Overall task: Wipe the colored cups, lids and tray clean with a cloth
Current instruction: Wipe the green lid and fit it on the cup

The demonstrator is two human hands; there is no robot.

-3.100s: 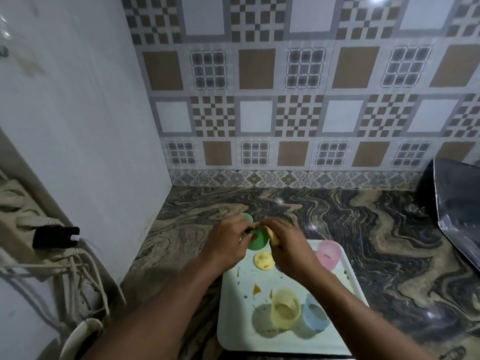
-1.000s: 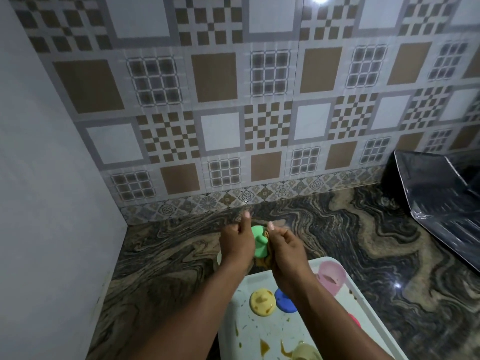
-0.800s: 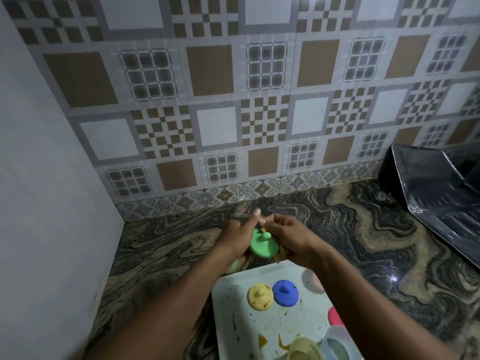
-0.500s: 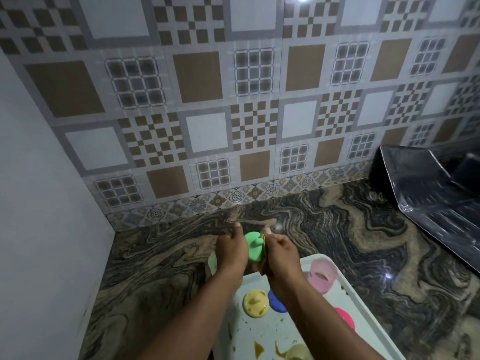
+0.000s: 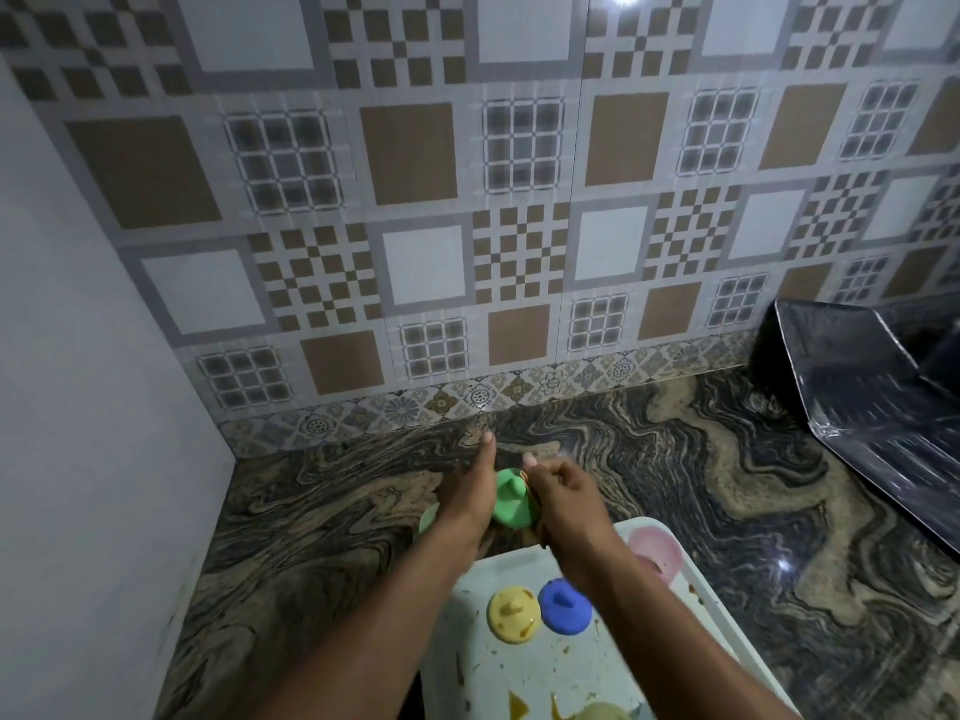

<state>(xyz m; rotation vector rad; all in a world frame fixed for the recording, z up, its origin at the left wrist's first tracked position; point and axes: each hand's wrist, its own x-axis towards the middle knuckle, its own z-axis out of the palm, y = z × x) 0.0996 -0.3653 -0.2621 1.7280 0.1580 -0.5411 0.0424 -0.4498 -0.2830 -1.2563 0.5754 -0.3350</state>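
Note:
My left hand (image 5: 470,493) holds a green lid (image 5: 511,500) upright above the counter, just beyond the white tray (image 5: 524,683). My right hand (image 5: 563,498) grips a small yellowish cloth (image 5: 525,476) against the lid's knob; most of the cloth is hidden. A pale green cup (image 5: 428,517) peeks out behind my left wrist. On the stained tray lie a yellow lid (image 5: 513,613) and a blue lid (image 5: 565,608). A pink cup (image 5: 655,553) stands at the tray's far right corner. A yellow cup (image 5: 597,713) shows at the bottom edge.
The marbled dark counter (image 5: 701,485) runs back to a patterned tile wall. A plain white wall (image 5: 88,407) closes the left side. A shiny black object (image 5: 872,407) fills the right back corner.
The hands have stayed just beyond the tray, turning and rubbing the green lid. The view has shifted slightly. Three seconds ago the hands held a green piece over the tray.

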